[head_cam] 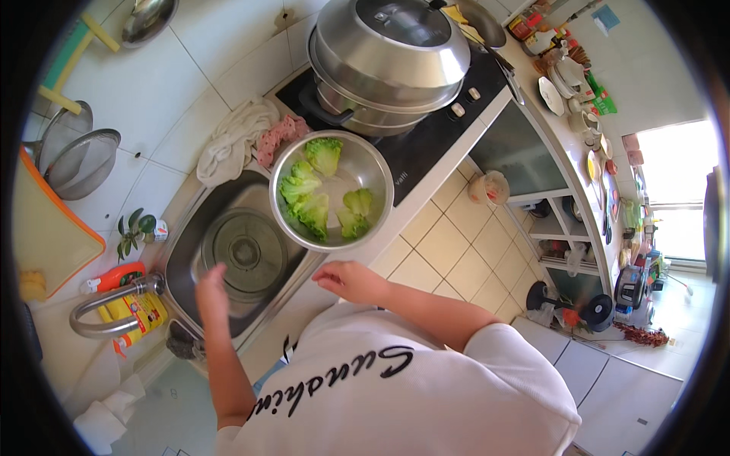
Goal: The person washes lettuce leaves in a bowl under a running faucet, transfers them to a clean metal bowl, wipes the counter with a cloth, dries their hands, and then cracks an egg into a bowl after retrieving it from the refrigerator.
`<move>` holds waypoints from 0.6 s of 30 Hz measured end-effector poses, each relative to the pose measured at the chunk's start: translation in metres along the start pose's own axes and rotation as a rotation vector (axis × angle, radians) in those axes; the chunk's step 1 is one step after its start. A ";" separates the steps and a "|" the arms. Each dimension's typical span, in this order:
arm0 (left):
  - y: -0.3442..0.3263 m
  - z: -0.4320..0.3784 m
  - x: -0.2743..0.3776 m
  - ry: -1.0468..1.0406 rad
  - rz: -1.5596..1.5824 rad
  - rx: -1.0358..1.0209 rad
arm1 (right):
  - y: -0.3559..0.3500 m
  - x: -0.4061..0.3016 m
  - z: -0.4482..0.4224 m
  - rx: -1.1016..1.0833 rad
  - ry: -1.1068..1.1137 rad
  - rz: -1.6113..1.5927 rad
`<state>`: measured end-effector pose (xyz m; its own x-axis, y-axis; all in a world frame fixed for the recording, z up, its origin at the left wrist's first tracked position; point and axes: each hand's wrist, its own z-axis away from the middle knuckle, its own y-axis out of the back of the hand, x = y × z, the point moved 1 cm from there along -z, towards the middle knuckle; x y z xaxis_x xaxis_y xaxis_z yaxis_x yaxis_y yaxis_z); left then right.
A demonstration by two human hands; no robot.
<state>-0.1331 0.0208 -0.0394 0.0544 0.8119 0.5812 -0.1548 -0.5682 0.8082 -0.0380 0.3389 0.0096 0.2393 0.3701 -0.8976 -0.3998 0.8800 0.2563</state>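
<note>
My left hand [212, 285] is over the near left part of the stainless steel sink [185, 239], slightly blurred, with nothing seen in it. A round glass lid or dish [245, 256] lies inside the sink. My right hand [348, 280] hangs at the counter's front edge, just below a steel bowl [379, 219], fingers bent and partly hidden; no object shows in it. Several green lettuce leaves [311, 208] lie in the bowl, which rests between the sink and the black cooktop [413, 162].
A large lidded steel steamer pot [393, 74] stands on the cooktop. White [239, 139] and pink cloths [282, 137] lie behind the sink. The curved faucet [105, 329] and yellow bottle [137, 313] are at the left. Dishes [562, 82] line the right counter; a bin [489, 188] stands on the floor.
</note>
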 end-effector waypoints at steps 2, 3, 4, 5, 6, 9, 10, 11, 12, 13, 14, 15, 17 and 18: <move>0.068 -0.014 0.085 -0.118 -0.097 0.169 | 0.006 0.012 -0.006 0.086 -0.017 0.006; 0.091 -0.014 0.101 -0.150 -0.007 0.280 | 0.010 0.011 -0.006 0.101 -0.008 0.011; 0.113 -0.008 0.111 -0.183 0.104 0.434 | 0.010 0.008 -0.005 0.067 0.012 0.014; 0.126 0.002 0.120 -0.237 0.177 0.614 | 0.011 0.004 -0.006 0.038 0.035 0.022; 0.130 0.013 0.131 -0.331 0.114 0.842 | 0.012 0.001 -0.006 0.035 0.037 0.017; 0.077 -0.003 0.076 -0.140 -0.206 0.361 | 0.018 0.000 -0.006 0.027 -0.006 -0.045; 0.041 -0.006 0.027 -0.020 -0.359 -0.004 | 0.018 0.006 -0.005 0.066 0.011 -0.038; 0.015 0.006 -0.020 0.105 -0.496 -0.379 | 0.016 0.011 -0.001 0.115 0.024 -0.043; 0.006 0.004 -0.005 0.087 -0.388 -0.320 | 0.017 0.020 0.002 0.143 0.019 -0.033; -0.007 0.005 0.023 0.068 -0.275 -0.245 | 0.022 0.019 -0.003 0.151 0.032 -0.033; -0.009 -0.001 0.066 -0.047 -0.079 -0.142 | 0.022 0.020 0.002 0.157 -0.003 -0.080; -0.006 -0.011 0.116 -0.147 0.116 -0.039 | 0.020 0.019 0.010 0.152 -0.044 -0.130; -0.012 -0.030 0.191 -0.250 0.349 -0.110 | 0.022 0.018 0.017 0.129 -0.099 -0.103; -0.022 -0.040 0.213 -0.275 0.401 -0.159 | 0.020 0.016 0.021 0.116 -0.063 -0.137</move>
<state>-0.1573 0.2115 0.0629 0.2145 0.4565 0.8635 -0.3640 -0.7830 0.5043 -0.0238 0.3685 0.0073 0.3406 0.2592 -0.9038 -0.2558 0.9505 0.1762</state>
